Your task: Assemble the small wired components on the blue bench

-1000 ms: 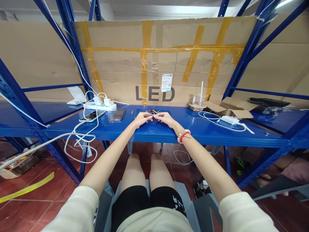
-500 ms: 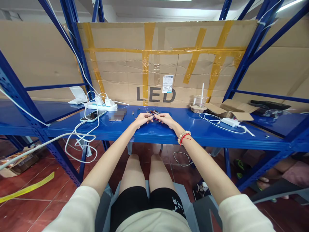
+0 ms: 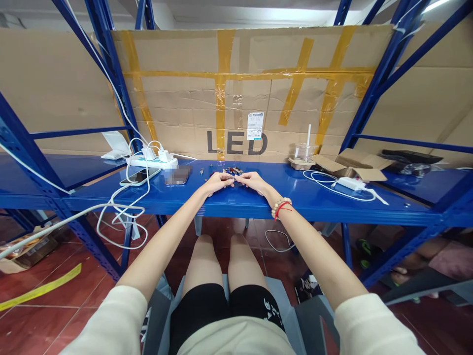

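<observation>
Over the blue shelf top (image 3: 258, 199), my left hand (image 3: 219, 183) and my right hand (image 3: 254, 182) meet with their fingertips almost touching. Both are closed in a pinch. Whatever sits between the fingers is too small to make out. Just beyond the fingertips lies a small cluster of dark red and metallic parts (image 3: 235, 170). A few tiny metal pieces (image 3: 202, 171) rest to the left of my left hand. A beaded bracelet (image 3: 281, 208) with a red string circles my right wrist.
At the left are a white power strip (image 3: 152, 160), a phone (image 3: 140, 177) and looping white cables. A plastic cup with a straw (image 3: 305, 153), an open cardboard box (image 3: 354, 165) and a white adapter (image 3: 351, 184) stand at the right. Tall taped cardboard (image 3: 177, 103) backs the shelf.
The view has shifted slightly. My hands stay pinched together in nearly the same place, and a little more of the small parts shows beyond the fingers.
</observation>
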The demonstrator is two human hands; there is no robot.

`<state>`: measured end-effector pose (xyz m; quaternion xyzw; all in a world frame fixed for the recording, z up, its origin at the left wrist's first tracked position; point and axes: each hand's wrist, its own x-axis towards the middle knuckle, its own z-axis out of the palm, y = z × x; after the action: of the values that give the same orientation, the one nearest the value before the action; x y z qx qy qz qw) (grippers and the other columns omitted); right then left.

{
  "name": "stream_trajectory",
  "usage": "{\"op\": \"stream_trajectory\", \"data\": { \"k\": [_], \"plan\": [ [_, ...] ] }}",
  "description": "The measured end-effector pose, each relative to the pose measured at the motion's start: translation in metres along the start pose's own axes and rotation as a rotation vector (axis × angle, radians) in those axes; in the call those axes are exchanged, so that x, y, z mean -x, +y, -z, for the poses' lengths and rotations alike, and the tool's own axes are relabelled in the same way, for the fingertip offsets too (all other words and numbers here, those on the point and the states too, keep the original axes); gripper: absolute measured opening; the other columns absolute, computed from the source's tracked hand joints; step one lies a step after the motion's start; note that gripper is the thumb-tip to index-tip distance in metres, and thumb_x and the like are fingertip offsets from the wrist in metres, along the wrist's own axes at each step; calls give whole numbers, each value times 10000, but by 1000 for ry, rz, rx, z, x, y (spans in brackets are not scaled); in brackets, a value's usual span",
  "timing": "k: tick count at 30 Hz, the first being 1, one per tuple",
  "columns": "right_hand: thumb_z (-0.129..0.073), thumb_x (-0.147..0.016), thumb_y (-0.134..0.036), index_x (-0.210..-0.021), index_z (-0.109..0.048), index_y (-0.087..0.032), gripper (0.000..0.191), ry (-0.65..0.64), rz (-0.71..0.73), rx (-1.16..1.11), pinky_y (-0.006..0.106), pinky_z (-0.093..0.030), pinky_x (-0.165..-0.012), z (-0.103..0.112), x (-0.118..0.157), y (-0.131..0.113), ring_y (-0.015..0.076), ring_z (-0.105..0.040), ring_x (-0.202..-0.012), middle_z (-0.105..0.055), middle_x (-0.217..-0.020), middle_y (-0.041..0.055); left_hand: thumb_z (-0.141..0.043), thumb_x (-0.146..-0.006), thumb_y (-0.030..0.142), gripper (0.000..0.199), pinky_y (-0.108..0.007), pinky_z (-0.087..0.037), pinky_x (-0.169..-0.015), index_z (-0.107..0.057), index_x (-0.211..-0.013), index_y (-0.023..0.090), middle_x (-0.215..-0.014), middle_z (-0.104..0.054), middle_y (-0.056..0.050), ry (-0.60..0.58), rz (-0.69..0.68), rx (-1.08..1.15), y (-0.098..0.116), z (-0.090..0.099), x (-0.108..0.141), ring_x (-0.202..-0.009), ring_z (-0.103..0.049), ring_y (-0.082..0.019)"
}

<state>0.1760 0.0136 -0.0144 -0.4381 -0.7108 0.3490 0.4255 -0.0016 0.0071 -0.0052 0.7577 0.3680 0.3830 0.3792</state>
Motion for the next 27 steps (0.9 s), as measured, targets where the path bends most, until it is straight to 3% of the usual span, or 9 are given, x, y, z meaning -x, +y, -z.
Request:
{"op": "stream_trajectory", "data": {
  "k": [8, 17, 27],
  "plan": [
    [-662, -589, -530, -734, -696, -137, 420, 36, 4, -32, 210, -337, -473, -1, -2, 1, 77, -422, -519, -571, -599, 11, -608, -665, 457, 418, -227, -372, -574, -675, -899, 117, -727, -662, -59, 3, -13, -9, -4, 1, -3, -584, -474, -95],
    [-694, -598, -451, -964, -677, -173, 459, 51, 38, -125, 178, -327, -447, -2, 0, -2, 95, -511, -627, -653, -842, 53, -595, -664, 475, 411, -221, -340, -542, -653, -836, 106, -717, -639, -50, 34, 1, 75, -8, 3, -7, -501, -390, -62],
    [-721, -559, -419, -857, -704, -147, 404, 55, 88, -126, 186, -336, -435, -3, -3, 6, 82, -480, -559, -645, -734, 38, -556, -685, 507, 412, -213, -328, -575, -617, -631, 103, -607, -578, -21, 3, -19, -63, 7, 0, 4, -559, -410, -81]
  ]
}}
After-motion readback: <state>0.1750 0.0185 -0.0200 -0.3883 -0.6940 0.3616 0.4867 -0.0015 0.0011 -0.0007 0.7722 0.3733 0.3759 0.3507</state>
